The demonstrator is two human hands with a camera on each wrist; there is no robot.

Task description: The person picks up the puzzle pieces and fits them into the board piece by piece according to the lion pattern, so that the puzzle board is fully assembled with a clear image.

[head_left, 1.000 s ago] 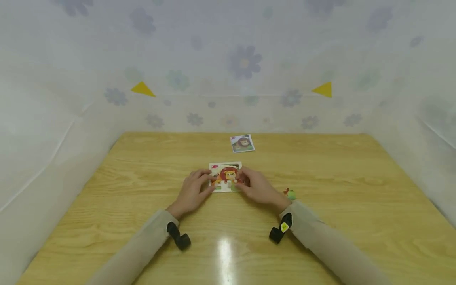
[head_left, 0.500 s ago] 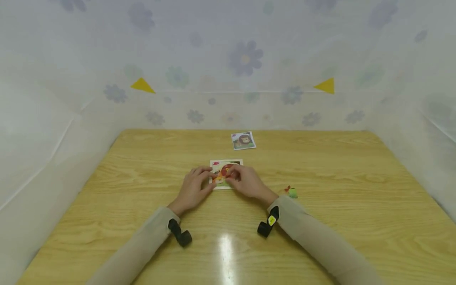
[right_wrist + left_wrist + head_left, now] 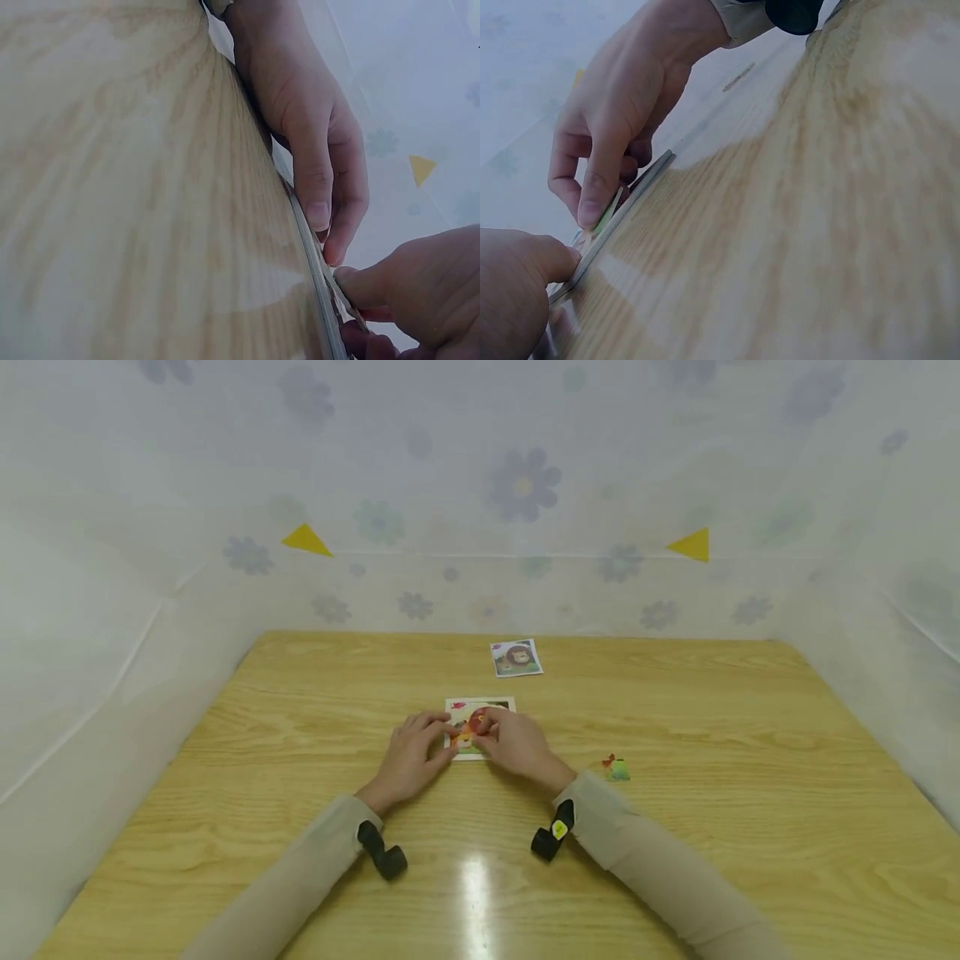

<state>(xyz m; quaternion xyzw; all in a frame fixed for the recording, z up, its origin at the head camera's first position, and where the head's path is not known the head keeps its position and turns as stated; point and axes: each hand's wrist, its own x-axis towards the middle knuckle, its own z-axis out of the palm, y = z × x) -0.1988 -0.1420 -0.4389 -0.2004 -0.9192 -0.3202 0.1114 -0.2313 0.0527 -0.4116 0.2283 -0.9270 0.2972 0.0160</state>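
A picture puzzle with a white frame (image 3: 471, 757) lies flat on the wooden table, showing a red-maned lion and an orange animal. My left hand (image 3: 408, 756) rests at its left side, thumb at the near corner and fingertips on the picture. Over the right half, my right hand (image 3: 521, 745) pinches a puzzle piece (image 3: 606, 217) between thumb and fingers; its green edge shows in the left wrist view, tilted against the board. That hand hides much of the lion. Another puzzle piece (image 3: 617, 768), green and red, lies on the table beyond the right wrist.
A printed picture card (image 3: 516, 658) of the lion lies behind the puzzle near the table's back edge. A flowered white cloth (image 3: 525, 585) with yellow triangles (image 3: 688, 545) hangs behind. The wooden table (image 3: 300, 693) reaches out on both sides.
My right hand has moved left over the puzzle, from its right edge onto the picture, with the piece pinched. The left hand stays at the board's left side.
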